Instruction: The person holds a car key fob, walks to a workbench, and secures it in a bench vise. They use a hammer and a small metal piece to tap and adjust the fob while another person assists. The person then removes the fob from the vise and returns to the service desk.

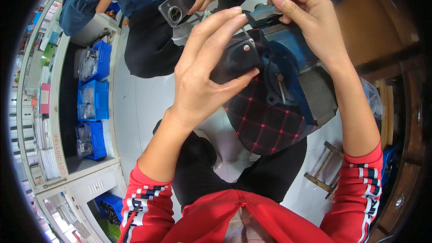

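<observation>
So the floor [126, 101] here is pale glossy tile with thin seams, and down the left there's a white cabinet [96, 181] with three blue bins [103, 101] stacked up in an open bay and one more blue bin [114, 201] down low. Far left is all shelving crammed with small boxes [28, 130], while the right side is brown wood furniture [380, 22], kinda dim compared to the bright tiles. Oh, and there's a padded black seat [270, 130] with a red grid pattern mid-floor.
</observation>
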Available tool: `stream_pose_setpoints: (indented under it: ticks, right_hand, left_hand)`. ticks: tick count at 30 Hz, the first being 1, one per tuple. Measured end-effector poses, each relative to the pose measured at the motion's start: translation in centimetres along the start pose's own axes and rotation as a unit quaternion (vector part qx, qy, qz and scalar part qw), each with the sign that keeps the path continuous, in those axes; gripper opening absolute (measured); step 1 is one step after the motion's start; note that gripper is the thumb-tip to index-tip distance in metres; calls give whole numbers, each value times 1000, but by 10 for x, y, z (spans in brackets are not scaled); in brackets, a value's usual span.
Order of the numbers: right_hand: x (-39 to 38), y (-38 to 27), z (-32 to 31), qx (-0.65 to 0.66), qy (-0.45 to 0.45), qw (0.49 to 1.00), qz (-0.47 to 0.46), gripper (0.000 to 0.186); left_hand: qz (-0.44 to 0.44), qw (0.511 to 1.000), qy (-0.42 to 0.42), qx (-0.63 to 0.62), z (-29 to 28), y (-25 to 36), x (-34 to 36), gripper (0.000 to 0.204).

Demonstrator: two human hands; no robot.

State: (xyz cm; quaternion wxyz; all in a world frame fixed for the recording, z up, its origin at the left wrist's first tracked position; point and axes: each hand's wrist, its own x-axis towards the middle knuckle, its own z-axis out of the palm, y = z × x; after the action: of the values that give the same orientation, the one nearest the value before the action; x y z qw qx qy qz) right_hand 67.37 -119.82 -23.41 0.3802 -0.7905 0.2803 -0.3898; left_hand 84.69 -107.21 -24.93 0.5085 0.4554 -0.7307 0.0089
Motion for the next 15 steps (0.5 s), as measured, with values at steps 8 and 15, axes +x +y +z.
stream_pose_setpoints:
  ticks: [8, 15]
  right_hand:
    - [0, 2, -1, -2, -9, 1000, 19, 23]
    - [2, 2, 4, -48, 14, 999, 3, 26]
  left_hand:
    - [-354, 730, -38, -583, -12, -2, 2, 56]
    - [-335, 516, -30, -788, -13, -10, 0, 70]
